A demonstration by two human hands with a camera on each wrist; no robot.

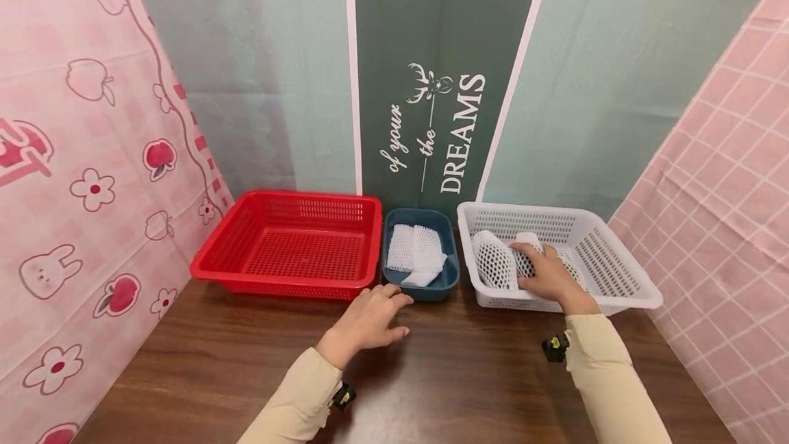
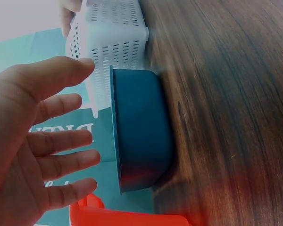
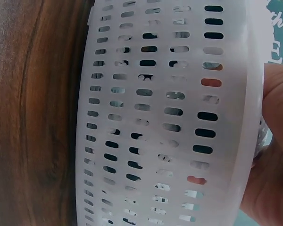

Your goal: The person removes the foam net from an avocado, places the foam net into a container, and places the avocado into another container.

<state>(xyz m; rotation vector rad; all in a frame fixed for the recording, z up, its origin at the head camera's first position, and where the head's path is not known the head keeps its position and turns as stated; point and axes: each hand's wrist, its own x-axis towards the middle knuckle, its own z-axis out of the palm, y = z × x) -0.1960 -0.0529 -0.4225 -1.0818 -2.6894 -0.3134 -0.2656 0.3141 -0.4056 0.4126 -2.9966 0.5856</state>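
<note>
My right hand point(image 1: 547, 274) reaches into the white basket point(image 1: 646, 299). Its thumb and fingers lie to either side of a foam-net-wrapped item point(image 1: 525, 264) and grip it. Another item in white foam netting point(image 1: 493, 260) lies to the left of it, and more netting shows beneath the hand. The basket wall hides most of the right fingers in the right wrist view. My left hand point(image 1: 374, 317) hovers in front of the small blue basin point(image 2: 144, 127), fingers spread and nothing in them. Inside the basin lie flattened white foam net sleeves point(image 1: 425, 252).
A red basket point(image 1: 286, 285) stands left of the basin, with its perforated floor showing. All three containers line the back of the brown wooden table point(image 1: 456, 389). Fabric curtains point(image 1: 296, 74) hang behind and at both sides.
</note>
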